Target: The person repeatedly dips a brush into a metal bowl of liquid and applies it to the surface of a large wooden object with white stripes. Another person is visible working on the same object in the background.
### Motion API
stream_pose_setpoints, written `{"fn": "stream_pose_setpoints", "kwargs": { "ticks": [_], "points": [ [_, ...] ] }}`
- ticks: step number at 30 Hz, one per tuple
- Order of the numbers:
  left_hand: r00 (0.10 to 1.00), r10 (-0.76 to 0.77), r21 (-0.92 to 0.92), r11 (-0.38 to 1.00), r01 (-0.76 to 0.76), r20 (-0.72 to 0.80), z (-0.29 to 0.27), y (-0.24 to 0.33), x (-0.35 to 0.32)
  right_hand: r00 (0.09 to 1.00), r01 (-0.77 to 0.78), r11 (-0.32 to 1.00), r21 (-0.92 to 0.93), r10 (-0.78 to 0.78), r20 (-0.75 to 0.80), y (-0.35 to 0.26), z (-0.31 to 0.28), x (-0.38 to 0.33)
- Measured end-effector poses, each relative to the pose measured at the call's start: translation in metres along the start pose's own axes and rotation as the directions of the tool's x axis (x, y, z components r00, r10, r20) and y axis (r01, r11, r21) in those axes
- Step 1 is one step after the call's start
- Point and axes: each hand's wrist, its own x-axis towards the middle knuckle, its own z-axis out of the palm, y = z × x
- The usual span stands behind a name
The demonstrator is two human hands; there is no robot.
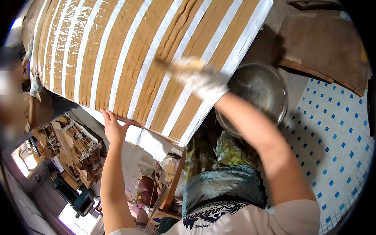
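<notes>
A large panel of brown strips (152,56) alternates with white stripes across the upper left; its far-left part shines wet. My right hand (205,81), in a whitish glove, is closed round what looks like a brush (169,67), blurred by motion. Its darker end lies over the brown strips near the panel's middle. My bare left hand (113,126) rests at the panel's near edge, fingertips against the rim, thumb spread aside along it. White sheeting (149,143) hangs below that edge.
A round metal basin (259,94) stands right of the panel, under my right forearm. Beyond it is a brown board (322,50). Another person's gloved hand (36,85) touches the panel's left edge. Scrap wood (73,148) is piled at lower left; a wooden drawer or box (168,192) stands nearby.
</notes>
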Motion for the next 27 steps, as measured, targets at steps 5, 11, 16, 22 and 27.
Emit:
{"fn": "stream_pose_setpoints", "kwargs": {
  "ticks": [5, 11, 16, 22, 27],
  "points": [
    [0.998, 0.062, 0.0, 0.998, -0.062, -0.03, 0.004, 0.0, 0.008, 0.795, -0.293, 0.347, -0.891, -0.43, -0.428, -0.065, -0.15, 0.089],
    [0.997, 0.069, 0.007, 0.998, -0.069, -0.039, 0.008, -0.01, 0.004, 0.679, 0.399, 0.24, -0.885, -0.726, 0.109, -0.051, -0.053, 0.058],
    [0.999, 0.017, 0.066, 0.998, -0.019, 0.031, 0.002, 0.001, 0.002, 0.919, 0.267, 0.836, -0.479, -0.371, -0.135, -0.05, -0.096, 0.109],
    [0.997, 0.073, 0.08, 0.994, -0.072, -0.01, 0.001, 0.007, 0.012, 0.746, -0.061, 0.264, -0.963, -0.628, -0.22, -0.083, -0.201, 0.173],
    [1.0, 0.021, 0.025, 0.999, -0.021, 0.005, -0.002, 0.001, 0.005, 0.588, 0.411, 0.188, -0.892, -0.802, 0.102, -0.063, -0.105, 0.128]
  ]
}}
